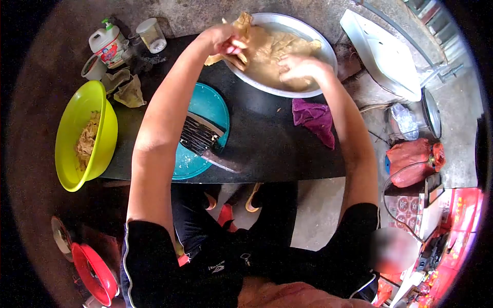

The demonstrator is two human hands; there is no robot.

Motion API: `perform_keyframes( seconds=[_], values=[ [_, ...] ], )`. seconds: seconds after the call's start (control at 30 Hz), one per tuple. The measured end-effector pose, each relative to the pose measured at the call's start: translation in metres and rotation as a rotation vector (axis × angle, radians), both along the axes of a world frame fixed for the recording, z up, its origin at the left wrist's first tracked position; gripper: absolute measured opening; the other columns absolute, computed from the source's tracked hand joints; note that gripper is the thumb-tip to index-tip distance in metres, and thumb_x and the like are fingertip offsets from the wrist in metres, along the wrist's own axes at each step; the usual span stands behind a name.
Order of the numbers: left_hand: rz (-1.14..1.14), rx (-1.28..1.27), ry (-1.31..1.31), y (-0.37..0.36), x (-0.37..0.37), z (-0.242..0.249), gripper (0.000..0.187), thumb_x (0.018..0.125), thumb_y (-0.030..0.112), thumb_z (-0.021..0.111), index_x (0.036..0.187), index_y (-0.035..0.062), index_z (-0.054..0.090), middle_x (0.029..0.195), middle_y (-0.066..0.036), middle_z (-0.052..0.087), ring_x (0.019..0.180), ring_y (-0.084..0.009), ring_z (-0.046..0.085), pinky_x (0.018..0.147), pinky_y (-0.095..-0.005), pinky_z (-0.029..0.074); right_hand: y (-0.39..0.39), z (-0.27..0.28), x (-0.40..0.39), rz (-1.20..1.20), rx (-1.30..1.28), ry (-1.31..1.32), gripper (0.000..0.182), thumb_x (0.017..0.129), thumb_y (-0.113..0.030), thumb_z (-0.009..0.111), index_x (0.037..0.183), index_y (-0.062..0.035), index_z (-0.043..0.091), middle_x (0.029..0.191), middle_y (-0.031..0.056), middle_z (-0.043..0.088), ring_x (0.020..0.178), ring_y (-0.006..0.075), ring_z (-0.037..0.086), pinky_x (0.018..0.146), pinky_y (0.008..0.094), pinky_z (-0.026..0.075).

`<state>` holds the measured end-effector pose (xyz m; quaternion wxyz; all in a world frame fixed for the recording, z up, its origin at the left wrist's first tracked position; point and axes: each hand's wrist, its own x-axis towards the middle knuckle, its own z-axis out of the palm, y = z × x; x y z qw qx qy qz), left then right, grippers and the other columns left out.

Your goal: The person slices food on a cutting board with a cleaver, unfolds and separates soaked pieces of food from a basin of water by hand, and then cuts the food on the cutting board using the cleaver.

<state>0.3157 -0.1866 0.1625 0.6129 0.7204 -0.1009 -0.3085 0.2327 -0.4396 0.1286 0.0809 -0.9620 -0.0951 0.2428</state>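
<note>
A wide metal basin at the top holds murky tan water and soft, pale-brown sheet-like pieces. My left hand is at the basin's left rim with its fingers closed on a limp, ragged tan piece, part of which hangs outside the rim. My right hand reaches over the near right side, its fingers among the wet pieces; the fingertips are blurred, and I cannot make out whether they grip anything. Below my left hand, a cleaver with dark residue rests on a round teal cutting board.
A yellow-green bowl with tan chopped food stands at the left table edge. A purple cloth lies near my right forearm. Bottles and containers sit at the back left. A white sink is on the right.
</note>
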Motion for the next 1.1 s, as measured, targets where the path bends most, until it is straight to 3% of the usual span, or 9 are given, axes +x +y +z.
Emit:
perform_keyframes(
  seconds=[0.07,0.17,0.27,0.33,0.4,0.6,0.8,0.93,1.1],
  values=[
    [0.068,0.091,-0.019,0.007,0.001,-0.008,0.027,0.087,0.022,0.054,0.105,0.0017,0.061,0.071,-0.012,0.064,0.06,-0.0156,0.064,0.044,-0.021,0.048,0.015,0.004,-0.037,0.09,-0.18,-0.204,0.072,0.079,-0.023,0.064,0.142,-0.0166,0.03,0.15,0.0123,0.019,0.129,0.0295,0.037,0.11,0.0347,0.029],
    [-0.007,0.431,-0.44,0.019,-0.041,0.03,0.04,0.085,0.031,0.059,0.108,-0.0012,0.061,0.077,-0.017,0.066,0.067,-0.0207,0.067,0.055,-0.0277,0.054,-0.001,-0.017,-0.043,-0.051,-0.03,-0.327,0.062,0.075,-0.013,0.065,0.133,-0.0161,0.041,0.139,0.0163,0.036,0.123,0.03,0.043,0.105,0.0358,0.036],
    [0.374,0.54,-1.079,-0.002,-0.081,0.027,0.037,0.082,0.032,0.061,0.088,-0.0044,0.064,0.083,-0.024,0.066,0.074,-0.0289,0.068,0.067,-0.0375,0.055,-0.003,-0.014,-0.045,-0.225,0.07,-0.357,0.05,0.072,-0.01,0.065,0.12,-0.0137,0.05,0.121,0.0178,0.053,0.113,0.0299,0.053,0.096,0.0365,0.043],
    [0.188,0.346,-1.028,-0.016,-0.104,0.022,0.027,0.08,0.029,0.064,0.09,0.0038,0.069,0.086,-0.021,0.067,0.085,-0.0319,0.066,0.079,-0.0373,0.052,-0.004,0.003,-0.049,-0.347,0.142,-0.323,0.042,0.072,-0.013,0.064,0.113,-0.0117,0.052,0.11,0.0169,0.06,0.107,0.0297,0.057,0.092,0.037,0.046],
    [-0.051,0.211,-0.765,-0.034,-0.115,0.006,0.024,0.081,0.011,0.058,0.101,-0.0009,0.064,0.081,-0.012,0.068,0.062,-0.0122,0.065,0.062,-0.0264,0.053,-0.022,-0.002,-0.04,-0.437,0.221,-0.445,0.04,0.067,-0.015,0.069,0.105,-0.0108,0.056,0.097,0.0165,0.065,0.093,0.0292,0.064,0.084,0.0336,0.05],
    [0.023,0.206,-0.731,-0.086,-0.129,-0.028,0.055,0.081,0.028,0.066,0.127,0.0028,0.05,0.111,-0.02,0.062,0.107,-0.0287,0.059,0.093,-0.0349,0.044,-0.051,0.006,-0.049,-0.616,1.116,-0.487,0.033,0.07,0.004,0.069,0.101,0.0007,0.058,0.085,0.015,0.065,0.073,0.019,0.066,0.058,0.0273,0.055],
    [-0.043,0.045,-0.538,-0.128,-0.083,-0.077,0.048,0.076,0.026,0.066,0.12,0.0071,0.058,0.104,-0.017,0.065,0.099,-0.0263,0.062,0.088,-0.0351,0.046,-0.044,-0.022,-0.033,-0.591,0.808,-0.433,0.044,0.073,-0.005,0.067,0.116,-0.0004,0.058,0.096,0.0139,0.066,0.077,0.0207,0.066,0.062,0.0299,0.056],
    [0.087,0.392,-0.706,-0.14,-0.08,-0.066,0.033,0.074,0.016,0.063,0.107,0.0124,0.067,0.096,-0.015,0.067,0.088,-0.0226,0.065,0.082,-0.0347,0.048,-0.039,-0.031,-0.028,-0.528,0.727,-0.533,0.051,0.074,-0.01,0.068,0.123,-0.0089,0.056,0.094,0.0138,0.068,0.089,0.0204,0.065,0.078,0.031,0.052],
    [0.102,0.006,-0.464,-0.121,-0.076,-0.063,0.018,0.076,0.015,0.069,0.093,0.007,0.07,0.078,-0.008,0.067,0.075,-0.0135,0.064,0.068,-0.0309,0.051,-0.016,0.0,-0.058,-0.445,0.571,-0.676,0.064,0.076,-0.033,0.072,0.13,-0.0088,0.049,0.094,0.0114,0.069,0.095,0.0219,0.064,0.089,0.0319,0.045]
  ],
)
